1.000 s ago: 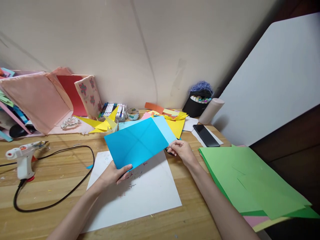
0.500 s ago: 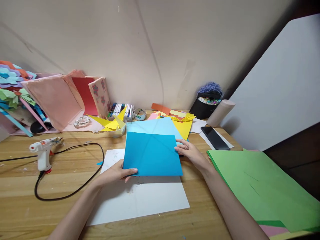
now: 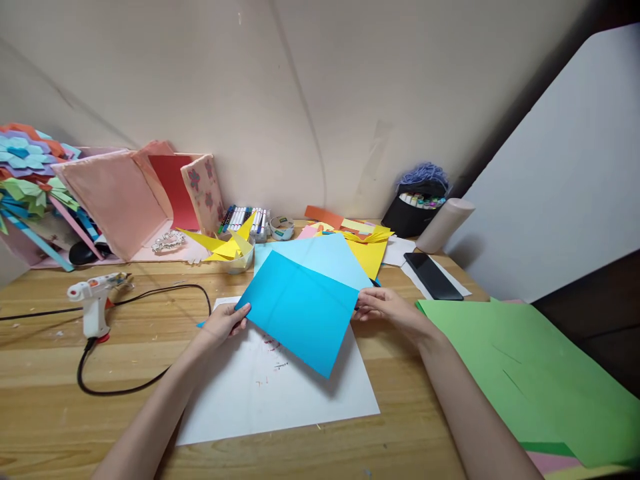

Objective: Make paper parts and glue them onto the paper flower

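Note:
A bright blue sheet of paper (image 3: pixel 300 310) is held up at a slant, one corner pointing down toward me. My left hand (image 3: pixel 223 323) pinches its left corner, thumb on top and fingers beneath. At the opposite corner, my right hand (image 3: pixel 383 307) has its fingertips closed on the edge. A small dark tip (image 3: pixel 375 283) shows just beyond those fingers; what it belongs to is hidden. Below the blue sheet lies a white sheet (image 3: pixel 280 413) with red and dark marks. Behind it rests a light blue sheet (image 3: pixel 325 257).
A glue gun (image 3: pixel 95 307) with a looped black cord stands at left. Yellow folded paper (image 3: pixel 227 248) sits in a clear cup near a tape roll (image 3: pixel 281 228). A phone (image 3: pixel 433 275) and green sheets (image 3: pixel 525 373) lie at right. A pink box (image 3: pixel 113 207) stands at back left.
The blue sheet has turned clockwise from nearly level to slanted. My left hand has moved up and left with its corner; my right hand has closed on the right corner.

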The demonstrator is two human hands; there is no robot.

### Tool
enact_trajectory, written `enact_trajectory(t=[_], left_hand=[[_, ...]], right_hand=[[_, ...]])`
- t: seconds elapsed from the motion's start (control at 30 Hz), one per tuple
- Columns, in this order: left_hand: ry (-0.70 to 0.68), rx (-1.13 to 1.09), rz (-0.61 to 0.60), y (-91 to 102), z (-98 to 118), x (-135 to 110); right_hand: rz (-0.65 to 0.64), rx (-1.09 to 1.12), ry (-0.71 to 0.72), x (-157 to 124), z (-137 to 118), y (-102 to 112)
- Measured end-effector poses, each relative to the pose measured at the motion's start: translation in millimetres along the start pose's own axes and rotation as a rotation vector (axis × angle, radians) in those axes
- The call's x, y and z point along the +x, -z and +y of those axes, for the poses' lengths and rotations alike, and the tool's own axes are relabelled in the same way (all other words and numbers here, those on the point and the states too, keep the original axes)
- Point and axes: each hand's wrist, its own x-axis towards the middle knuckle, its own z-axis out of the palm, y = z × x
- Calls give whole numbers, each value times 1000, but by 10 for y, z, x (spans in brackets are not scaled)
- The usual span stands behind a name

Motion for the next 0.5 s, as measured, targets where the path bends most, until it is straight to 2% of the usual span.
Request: enact_trajectory(t=[0.13, 0.3, 0.43, 0.5], left_hand=[[-76, 43, 73, 7, 13, -23], [-122, -117, 169, -75, 38, -12], [-145, -242, 260, -311, 32, -37], [-179, -239, 259, -475, 58, -100]], right_hand=[[-42, -36, -37, -31, -40, -48], [-70, -57, -33, 12, 19, -136], [-61, 2, -9, 82, 102, -260], [-47, 30, 28, 93, 116, -338]])
